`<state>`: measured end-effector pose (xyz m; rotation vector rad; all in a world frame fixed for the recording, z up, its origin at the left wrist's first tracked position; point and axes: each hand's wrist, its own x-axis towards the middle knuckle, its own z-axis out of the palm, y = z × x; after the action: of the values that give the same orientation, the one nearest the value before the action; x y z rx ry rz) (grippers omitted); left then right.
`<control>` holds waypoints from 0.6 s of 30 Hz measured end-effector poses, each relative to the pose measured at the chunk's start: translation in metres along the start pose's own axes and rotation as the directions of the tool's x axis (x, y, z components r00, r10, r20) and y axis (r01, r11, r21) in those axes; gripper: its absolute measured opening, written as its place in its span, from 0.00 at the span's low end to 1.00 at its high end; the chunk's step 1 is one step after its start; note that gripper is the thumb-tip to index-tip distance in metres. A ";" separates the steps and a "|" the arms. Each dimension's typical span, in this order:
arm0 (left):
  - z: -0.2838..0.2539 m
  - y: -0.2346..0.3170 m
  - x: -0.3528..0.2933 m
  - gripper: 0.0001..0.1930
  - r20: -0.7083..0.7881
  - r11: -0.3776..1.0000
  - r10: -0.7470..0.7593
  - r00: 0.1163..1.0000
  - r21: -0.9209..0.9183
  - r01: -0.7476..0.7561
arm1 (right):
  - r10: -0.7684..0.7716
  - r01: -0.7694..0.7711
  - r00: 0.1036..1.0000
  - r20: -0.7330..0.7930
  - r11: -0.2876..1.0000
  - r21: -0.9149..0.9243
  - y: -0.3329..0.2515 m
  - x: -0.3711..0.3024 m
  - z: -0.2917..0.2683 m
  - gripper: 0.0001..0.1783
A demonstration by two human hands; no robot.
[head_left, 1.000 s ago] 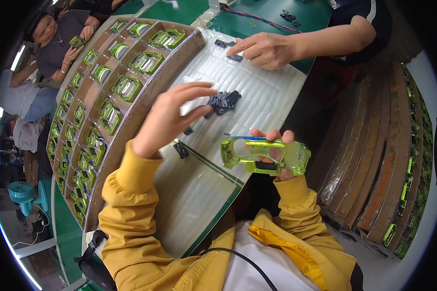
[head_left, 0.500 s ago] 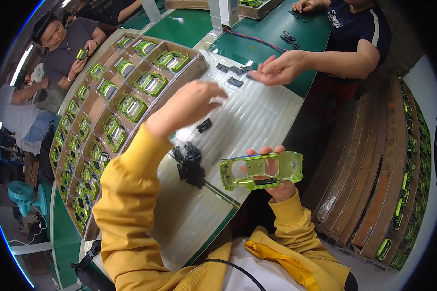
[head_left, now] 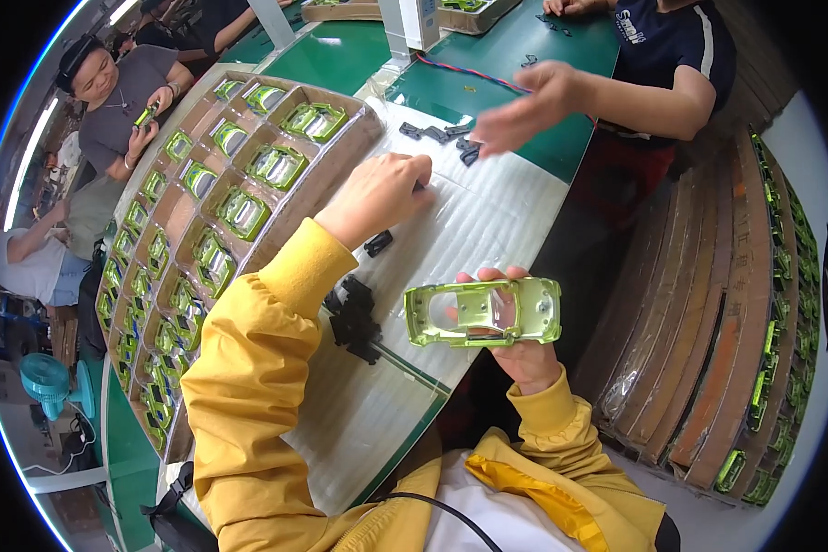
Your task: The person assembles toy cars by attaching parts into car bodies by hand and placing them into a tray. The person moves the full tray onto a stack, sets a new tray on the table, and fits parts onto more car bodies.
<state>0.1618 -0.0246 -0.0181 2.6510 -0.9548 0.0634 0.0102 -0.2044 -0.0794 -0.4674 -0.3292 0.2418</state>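
In my right hand (head_left: 526,361) lies a bright green plastic toy car body (head_left: 484,313), its hollow underside facing up. The fingers curl round its far edge and the palm supports it from below. My left hand (head_left: 382,198) is closed above the white foam sheet, fingertips pinched on a small black plastic part (head_left: 420,187), mostly hidden by the fingers. Close by lies a loose black part (head_left: 378,243). A pile of black parts (head_left: 354,317) sits beside my left sleeve. Further off, several more black parts (head_left: 436,134) lie near a co-worker's hand (head_left: 534,106), blurred by motion.
A large divided cardboard tray (head_left: 363,129) of green car bodies stands to the left. Stacked cardboard trays (head_left: 681,368) rise on the right. A red-and-blue cable (head_left: 469,71) crosses the green table (head_left: 340,53). A teal fan (head_left: 46,379) is at far left, near other people.
My left hand has moved right and closed on a black part that lay on the sheet. Another black part now lies by the co-worker's hand. The car body has tilted slightly.
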 end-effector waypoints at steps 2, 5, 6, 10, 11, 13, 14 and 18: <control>0.002 -0.003 0.000 0.07 -0.056 0.999 -0.044 0.997 0.028 0.046 | -0.010 0.009 1.000 -0.029 0.999 -0.036 0.001 0.001 0.007 0.39; -0.005 -0.006 -0.007 0.06 -0.159 0.995 -0.086 0.983 0.033 0.093 | -0.001 -0.014 0.990 -0.138 0.994 -0.107 0.000 0.002 0.016 0.40; -0.008 -0.007 -0.011 0.07 -0.224 0.996 -0.091 0.970 -0.032 0.086 | 0.000 -0.016 0.990 -0.140 0.994 -0.108 -0.001 0.002 0.018 0.40; -0.023 0.021 -0.040 0.11 -0.013 0.668 -0.304 0.953 -0.716 0.203 | 0.006 -0.084 0.953 -0.302 0.966 -0.246 -0.002 0.001 0.025 0.40; -0.030 0.034 -0.054 0.12 0.012 0.598 -0.346 0.938 -0.768 0.231 | 0.032 -0.110 0.946 -0.322 0.967 -0.228 0.000 0.002 0.029 0.40; -0.038 0.059 -0.077 0.10 0.034 0.533 -0.415 0.909 -0.800 0.273 | 0.051 -0.135 0.942 -0.332 0.962 -0.236 0.003 0.003 0.036 0.40; -0.034 0.063 -0.089 0.07 -0.057 0.651 -0.346 0.936 -0.733 0.196 | 0.057 -0.140 0.941 -0.333 0.962 -0.233 0.005 0.004 0.040 0.40; -0.028 0.079 -0.109 0.07 -0.361 0.930 -0.135 0.923 -0.366 -0.007 | 0.062 -0.133 0.957 -0.282 0.962 -0.238 0.012 0.001 0.046 0.37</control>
<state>0.0290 -0.0063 0.0146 2.2141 -0.6709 0.3413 -0.0076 -0.1751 -0.0463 -0.7648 -0.0659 0.2296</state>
